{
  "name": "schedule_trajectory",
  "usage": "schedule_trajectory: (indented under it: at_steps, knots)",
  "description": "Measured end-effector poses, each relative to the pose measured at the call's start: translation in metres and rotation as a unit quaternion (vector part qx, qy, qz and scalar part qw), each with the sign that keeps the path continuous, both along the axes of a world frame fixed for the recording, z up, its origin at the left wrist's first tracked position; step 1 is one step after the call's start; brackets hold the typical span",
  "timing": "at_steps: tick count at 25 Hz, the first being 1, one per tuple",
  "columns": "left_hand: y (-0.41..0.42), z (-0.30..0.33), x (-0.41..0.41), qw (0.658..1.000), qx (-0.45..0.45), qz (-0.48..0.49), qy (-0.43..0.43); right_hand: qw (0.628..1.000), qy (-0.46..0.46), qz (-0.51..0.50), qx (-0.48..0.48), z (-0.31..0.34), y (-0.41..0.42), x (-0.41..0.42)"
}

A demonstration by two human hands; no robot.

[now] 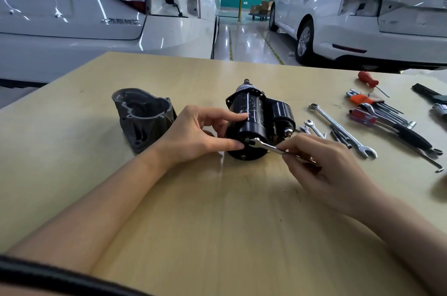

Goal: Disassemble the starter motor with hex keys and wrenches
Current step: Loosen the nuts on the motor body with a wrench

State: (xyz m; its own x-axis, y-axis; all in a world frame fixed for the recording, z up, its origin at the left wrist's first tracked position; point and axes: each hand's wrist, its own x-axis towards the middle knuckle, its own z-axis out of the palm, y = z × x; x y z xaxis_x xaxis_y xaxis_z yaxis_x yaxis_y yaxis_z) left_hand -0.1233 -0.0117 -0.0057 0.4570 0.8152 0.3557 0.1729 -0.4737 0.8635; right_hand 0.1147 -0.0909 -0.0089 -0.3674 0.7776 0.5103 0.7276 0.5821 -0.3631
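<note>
Glossy black cylindrical starter motor (254,121) lay centre frame as I watched; left hand (193,133) steadied it with fingers extended, right hand (321,165) pinched a small silver open-end wrench (266,145) on its end bolt.

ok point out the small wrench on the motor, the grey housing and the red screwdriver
small wrench (265,145), head view, on its shaft just past the open jaw
grey housing (145,116), head view, on its rim
red screwdriver (367,79), head view, on its handle

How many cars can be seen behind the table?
2. One white car stands behind the table's left part, its rear toward the camera; the other white car stands at the right. Others may be hidden.
</note>
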Motion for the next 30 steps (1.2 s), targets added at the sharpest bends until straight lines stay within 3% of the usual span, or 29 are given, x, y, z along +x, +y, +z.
schedule_trajectory:
  at_steps: [11,15,19,25,28,30]
  knots:
    - [0.000,0.002,-0.003,0.999,-0.025,-0.022,0.011,0.996,-0.045,-0.046,0.057,0.015,0.000,-0.004]
    - [-0.003,0.004,-0.004,0.999,-0.030,-0.025,0.023,0.973,-0.187,-0.042,0.126,0.074,0.001,-0.019]
    - [-0.006,0.005,-0.003,1.000,-0.013,-0.014,0.015,0.921,-0.368,-0.001,0.129,0.121,0.005,-0.062]
    - [-0.007,0.005,-0.004,0.996,-0.026,0.054,0.063,0.870,-0.464,0.059,0.156,0.121,-0.003,-0.122]
    - [-0.012,0.010,-0.001,0.999,0.005,0.028,0.046,0.885,-0.439,0.055,0.145,0.131,0.000,-0.095]
    - [-0.011,0.011,0.000,0.999,0.010,0.003,0.040,0.931,-0.341,0.027,0.124,0.133,0.005,-0.059]
